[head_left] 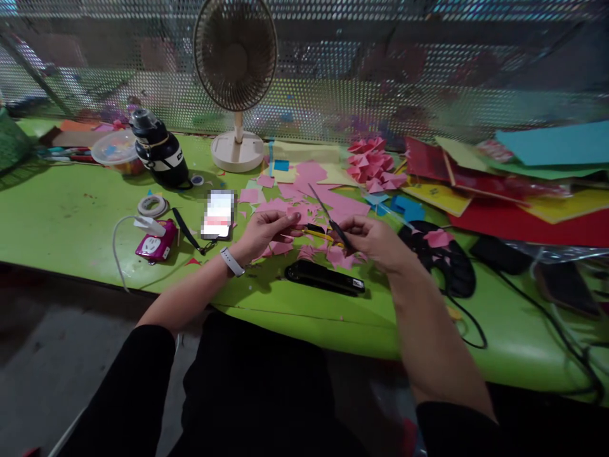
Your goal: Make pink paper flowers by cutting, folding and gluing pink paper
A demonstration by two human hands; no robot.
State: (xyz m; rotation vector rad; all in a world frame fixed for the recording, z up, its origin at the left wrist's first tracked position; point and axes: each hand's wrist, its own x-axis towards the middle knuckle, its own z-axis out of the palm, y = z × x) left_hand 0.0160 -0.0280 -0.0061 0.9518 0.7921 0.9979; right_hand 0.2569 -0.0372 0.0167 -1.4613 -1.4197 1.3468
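My left hand (267, 230) pinches a small piece of pink paper (295, 216) above the green table (71, 216). My right hand (375, 240) grips a pair of black scissors (328, 219) whose thin blades point up and to the left, towards the pink piece. Pink paper scraps (333, 254) lie scattered under and beyond both hands. A black stapler (324, 278) lies flat on the table just in front of my hands.
A desk fan (236, 76) stands at the back by a mesh wall. A black bottle (159, 151), a tape roll (153, 205), a pink power strip (155, 245) and a phone (217, 214) lie left. Folded pink flowers (371, 164) and coloured paper sheets (523, 184) fill the right.
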